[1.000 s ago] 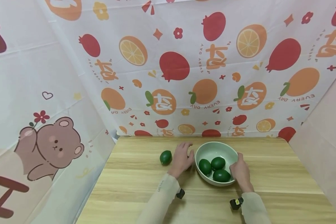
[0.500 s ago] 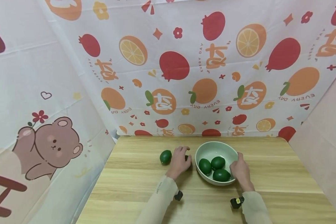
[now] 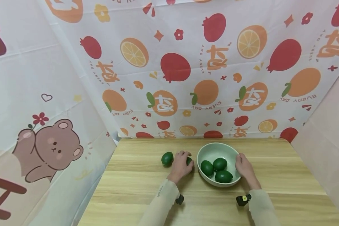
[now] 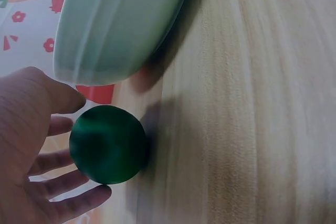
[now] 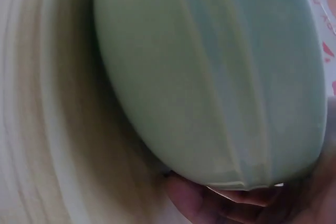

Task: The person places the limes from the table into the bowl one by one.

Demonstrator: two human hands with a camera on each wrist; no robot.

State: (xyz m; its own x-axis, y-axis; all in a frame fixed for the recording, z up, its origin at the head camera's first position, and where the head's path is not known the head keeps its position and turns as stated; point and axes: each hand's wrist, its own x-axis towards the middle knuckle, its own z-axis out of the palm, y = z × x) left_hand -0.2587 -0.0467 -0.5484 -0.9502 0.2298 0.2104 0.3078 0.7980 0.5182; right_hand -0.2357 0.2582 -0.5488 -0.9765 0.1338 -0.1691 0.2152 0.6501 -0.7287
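Observation:
My left hand is around a dark green lime on the wooden table, its fingers spread along one side. In the left wrist view a small gap shows between the thumb tip and the lime. Another lime lies just left of that hand. A pale green bowl stands to the right of it, with three limes inside. My right hand holds the bowl at its right side; in the right wrist view its fingers curl against the outer wall.
The wooden table ends at the back against a fruit-printed cloth. A cloth with a bear print hangs on the left, and a plain pale wall rises on the right.
My left hand has drawn slightly left and toward me, uncovering more of the lime between thumb and fingers. My right hand has shifted outward along the bowl's rim; the bowl has barely moved.

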